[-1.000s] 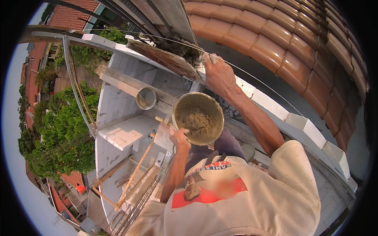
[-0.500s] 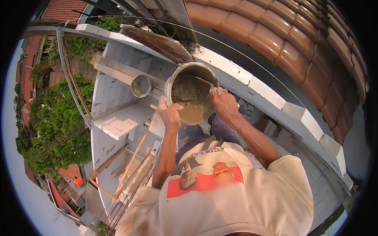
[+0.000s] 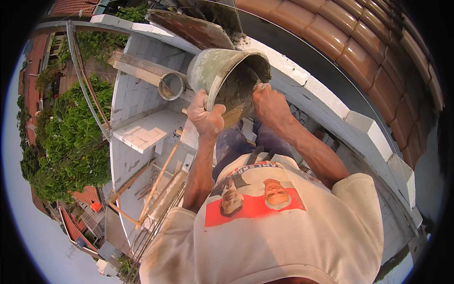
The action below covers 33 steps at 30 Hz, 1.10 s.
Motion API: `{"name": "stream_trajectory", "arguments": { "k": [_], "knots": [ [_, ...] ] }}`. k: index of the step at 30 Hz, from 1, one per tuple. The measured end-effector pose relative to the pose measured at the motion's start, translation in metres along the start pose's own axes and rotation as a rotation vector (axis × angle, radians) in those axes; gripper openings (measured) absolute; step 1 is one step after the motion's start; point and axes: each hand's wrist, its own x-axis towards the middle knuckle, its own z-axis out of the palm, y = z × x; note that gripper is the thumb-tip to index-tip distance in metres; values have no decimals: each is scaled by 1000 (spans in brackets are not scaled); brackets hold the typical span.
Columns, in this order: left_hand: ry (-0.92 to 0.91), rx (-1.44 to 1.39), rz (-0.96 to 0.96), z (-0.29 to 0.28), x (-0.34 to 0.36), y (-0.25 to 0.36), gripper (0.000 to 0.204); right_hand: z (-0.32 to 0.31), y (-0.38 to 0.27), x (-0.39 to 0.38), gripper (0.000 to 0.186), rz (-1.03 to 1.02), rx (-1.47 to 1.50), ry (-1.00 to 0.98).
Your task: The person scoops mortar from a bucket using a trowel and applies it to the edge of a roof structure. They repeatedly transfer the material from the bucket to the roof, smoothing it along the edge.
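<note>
A mortar-stained grey-green bucket (image 3: 215, 71) is tipped on its side, its mouth turned toward a white block wall (image 3: 326, 102) on the right. Wet grey mortar fills its inside. My left hand (image 3: 204, 116) grips the bucket's lower rim from underneath. My right hand (image 3: 267, 102) reaches into the bucket's mouth and holds a trowel whose blade (image 3: 234, 116) pokes out below the rim. A muddy flat board (image 3: 196, 28) lies on the wall top just behind the bucket.
Curved terracotta roof tiles (image 3: 359, 42) run along the right beyond a dark gutter. Below left are white block walls (image 3: 142, 132), a grey pipe end (image 3: 171, 86), timber props (image 3: 156, 184) and green trees (image 3: 71, 137). I stand high above the ground.
The bucket went from upright in front of me, up toward the wall and over onto its side. My right hand left the wall top and moved into the bucket's mouth.
</note>
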Motion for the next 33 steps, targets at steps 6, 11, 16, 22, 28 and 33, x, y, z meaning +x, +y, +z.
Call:
{"name": "stream_trajectory", "arguments": {
  "k": [6, 11, 16, 22, 28, 33],
  "knots": [
    [-145, -63, 85, -24, 9, 22, 24, -12, 37, -4, 27, -187, 447, -132],
    [-97, -403, -132, -36, 8, 15, 23, 18, 30, -10, 31, -194, 705, -209],
    [-59, -350, -164, -31, 2, 4, 20, 32, 11, -28, 31, -95, 868, -136],
    [64, -557, -354, -10, -5, -28, 24, 29, 17, -37, 35, -3, 904, -157],
    [211, -704, -615, 2, -12, -57, 24, 9, 39, -52, 40, 92, 918, -199],
    [332, -667, -818, 1, -24, -69, 34, -24, 56, -60, 39, 234, 919, -152]
  ]
}}
